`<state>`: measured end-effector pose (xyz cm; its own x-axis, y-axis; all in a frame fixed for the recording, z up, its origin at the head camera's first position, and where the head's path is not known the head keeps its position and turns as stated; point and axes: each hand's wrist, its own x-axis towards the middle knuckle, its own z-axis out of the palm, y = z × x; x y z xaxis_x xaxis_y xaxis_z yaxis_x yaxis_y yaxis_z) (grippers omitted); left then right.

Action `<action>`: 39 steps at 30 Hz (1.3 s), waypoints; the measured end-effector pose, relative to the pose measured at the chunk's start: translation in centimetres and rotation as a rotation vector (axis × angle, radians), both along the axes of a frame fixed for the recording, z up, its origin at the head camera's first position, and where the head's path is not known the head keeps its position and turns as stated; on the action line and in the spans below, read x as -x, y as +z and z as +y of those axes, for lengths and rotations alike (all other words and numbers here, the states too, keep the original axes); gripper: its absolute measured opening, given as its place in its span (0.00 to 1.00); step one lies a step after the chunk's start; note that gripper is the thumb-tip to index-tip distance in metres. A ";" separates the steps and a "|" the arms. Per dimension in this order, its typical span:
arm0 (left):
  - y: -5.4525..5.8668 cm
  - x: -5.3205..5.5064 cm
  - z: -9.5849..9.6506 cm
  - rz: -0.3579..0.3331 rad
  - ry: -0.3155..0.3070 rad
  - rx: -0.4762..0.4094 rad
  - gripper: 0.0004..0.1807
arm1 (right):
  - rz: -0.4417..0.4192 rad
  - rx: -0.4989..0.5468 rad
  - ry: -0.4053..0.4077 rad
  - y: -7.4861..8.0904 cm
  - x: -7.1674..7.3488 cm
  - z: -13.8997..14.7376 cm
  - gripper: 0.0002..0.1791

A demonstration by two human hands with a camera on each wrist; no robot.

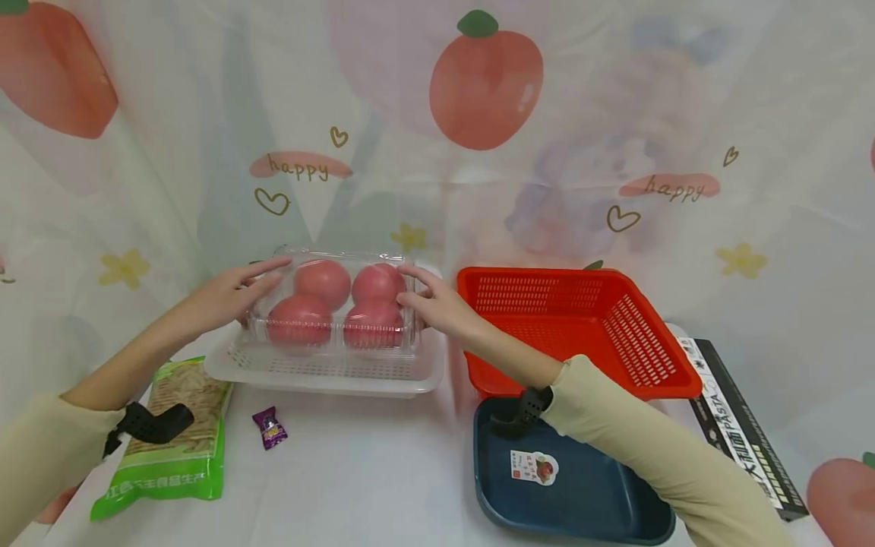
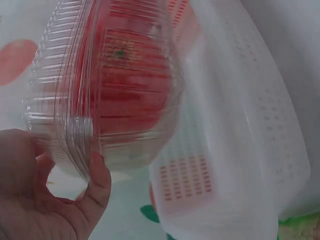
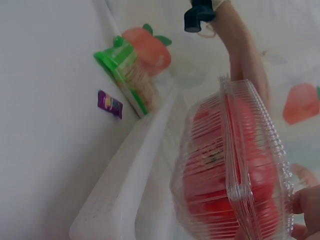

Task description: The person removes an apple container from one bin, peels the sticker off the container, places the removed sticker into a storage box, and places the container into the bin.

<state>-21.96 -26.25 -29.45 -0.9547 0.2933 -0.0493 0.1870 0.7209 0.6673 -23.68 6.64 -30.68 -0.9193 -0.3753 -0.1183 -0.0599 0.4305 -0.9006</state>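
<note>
Both hands hold a clear plastic clamshell box (image 1: 338, 342) by its two ends, over a white perforated basket (image 1: 321, 384). Inside the lidded box lie several red tomatoes (image 1: 321, 283). My left hand (image 1: 239, 292) grips the left end; in the left wrist view its thumb and fingers pinch the rim. The right hand (image 1: 437, 304) holds the opposite end, its fingertips on the lid edge. The right wrist view shows only part of that hand (image 3: 307, 210) beside the box's ribbed side. Seen from the head, the box leans with its top toward me.
Right of the white basket stands a red perforated basket (image 1: 533, 372). In front of it lies a dark blue tray (image 1: 581, 494), partly under my right forearm. A black pasta box (image 1: 741, 425) is at far right. A green food bag (image 1: 174, 448) and a purple wrapped candy (image 1: 270, 428) lie at left.
</note>
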 end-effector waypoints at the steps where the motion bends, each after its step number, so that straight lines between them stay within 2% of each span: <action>1: -0.2 0.4 0.0 -0.007 -0.010 0.000 0.30 | 0.000 -0.006 0.000 -0.2 0.4 -0.1 0.29; 6: -1.5 2.1 0.4 -0.066 -0.029 0.013 0.34 | -0.023 -0.019 -0.009 -1.5 2.1 -0.7 0.28; 10: -2.2 3.4 0.7 -0.084 -0.020 0.054 0.37 | -0.065 -0.013 -0.023 -2.5 3.2 -1.0 0.28; 14: -3.2 4.4 0.6 -0.086 -0.045 0.078 0.36 | -0.102 -0.026 -0.027 -3.6 4.1 -1.4 0.28; 18: -4.7 4.6 0.6 -0.117 -0.081 0.097 0.37 | -0.133 -0.051 -0.017 -4.8 4.4 -1.5 0.28; 21: -5.4 4.7 0.6 -0.144 -0.095 0.077 0.36 | -0.142 -0.062 0.004 -5.4 4.6 -1.7 0.28; 30: -6.7 5.1 0.1 -0.161 -0.091 0.074 0.36 | -0.132 -0.079 0.019 -6.5 4.7 -2.7 0.29; 39: -7.3 5.1 0.3 -0.151 -0.081 0.103 0.34 | -0.092 -0.098 0.014 -7.1 4.8 -3.2 0.29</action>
<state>-27.06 -25.97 -36.75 -0.9078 0.3548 -0.2237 0.1505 0.7734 0.6158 -28.49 3.47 -37.78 -0.8975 -0.3705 -0.2392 0.0148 0.5168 -0.8560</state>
